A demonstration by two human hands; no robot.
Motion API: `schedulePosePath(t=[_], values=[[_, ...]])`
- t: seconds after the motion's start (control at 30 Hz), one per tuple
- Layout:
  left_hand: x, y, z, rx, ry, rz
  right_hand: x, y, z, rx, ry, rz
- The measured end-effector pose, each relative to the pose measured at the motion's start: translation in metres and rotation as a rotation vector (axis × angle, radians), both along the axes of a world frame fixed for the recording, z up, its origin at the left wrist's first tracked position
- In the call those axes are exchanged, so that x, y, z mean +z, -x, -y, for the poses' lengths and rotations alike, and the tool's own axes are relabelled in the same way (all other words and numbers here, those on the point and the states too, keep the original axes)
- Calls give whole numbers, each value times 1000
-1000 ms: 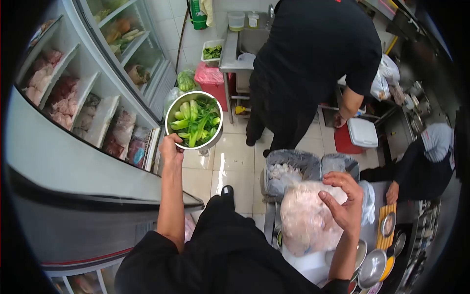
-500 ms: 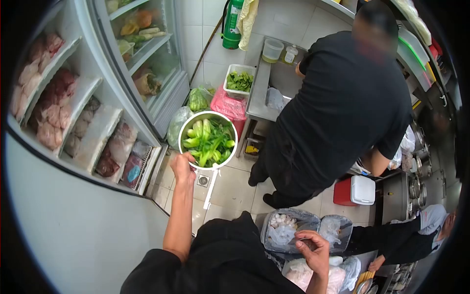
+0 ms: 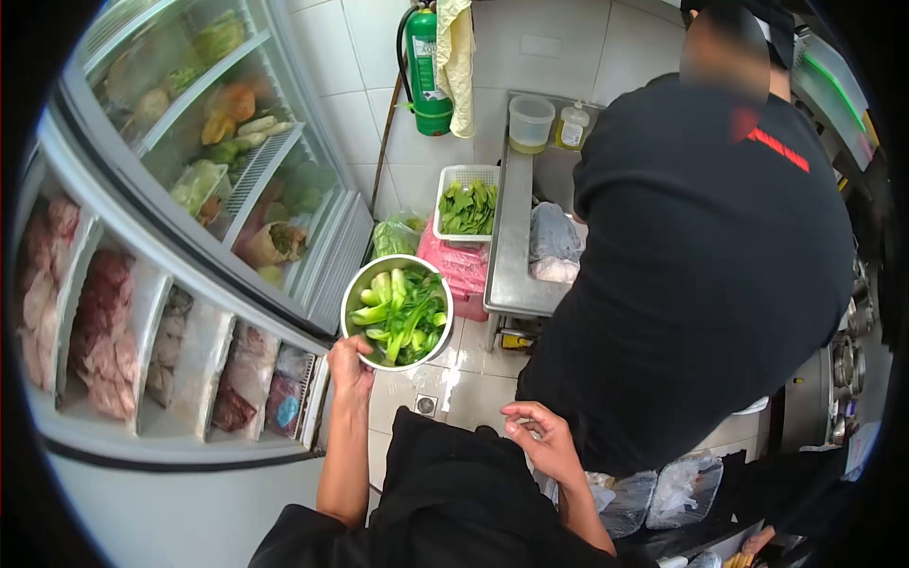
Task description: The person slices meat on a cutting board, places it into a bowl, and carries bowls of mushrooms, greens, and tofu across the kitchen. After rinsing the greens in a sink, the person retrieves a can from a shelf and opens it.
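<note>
My left hand (image 3: pixel 348 363) grips the near rim of a round metal bowl (image 3: pixel 354 293) filled with green leafy vegetables (image 3: pixel 402 314), held out over the tiled floor. My right hand (image 3: pixel 540 437) hovers in front of my chest, fingers loosely curled and holding nothing, just short of the back of a person in black (image 3: pixel 701 265) who stands close ahead at a steel counter (image 3: pixel 509 256).
An open fridge with bagged meat on shelves (image 3: pixel 104 331) fills the left; a glass-door cooler with vegetables (image 3: pixel 227 142) stands behind it. A white basket of greens (image 3: pixel 466 204), a pink bag (image 3: pixel 459 265) and a green extinguisher (image 3: pixel 428 66) lie ahead. Plastic bags (image 3: pixel 663 488) sit at lower right.
The view has swung up and forward. My right hand has left the bag of meat and risen to chest height. The bowl stays in my left hand, now nearer the person in black.
</note>
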State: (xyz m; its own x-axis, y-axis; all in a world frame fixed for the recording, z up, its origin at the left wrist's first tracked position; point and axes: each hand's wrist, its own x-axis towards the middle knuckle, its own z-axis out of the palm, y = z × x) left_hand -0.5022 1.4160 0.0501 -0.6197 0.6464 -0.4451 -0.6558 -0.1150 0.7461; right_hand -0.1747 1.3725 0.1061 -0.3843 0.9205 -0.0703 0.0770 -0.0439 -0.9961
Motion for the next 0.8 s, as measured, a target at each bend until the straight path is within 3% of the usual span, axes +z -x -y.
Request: schedulePosePath(t=[0.17, 0.37, 0.6, 0.7, 0.8], values=[[7, 45, -38, 27, 68, -64, -4, 55, -51, 55, 3, 55], [-31, 83, -151, -144, 107, -145, -59, 92, -107, -202, 104, 128], [-20, 57, -289, -458, 55, -169, -105, 99, -137, -514, 299, 193], [-20, 22, -349, -463, 127, -192, -126, 74, -167, -581, 406, 213], [-7, 27, -360, -567, 33, -138, -113, 107, -139, -738, 393, 227]])
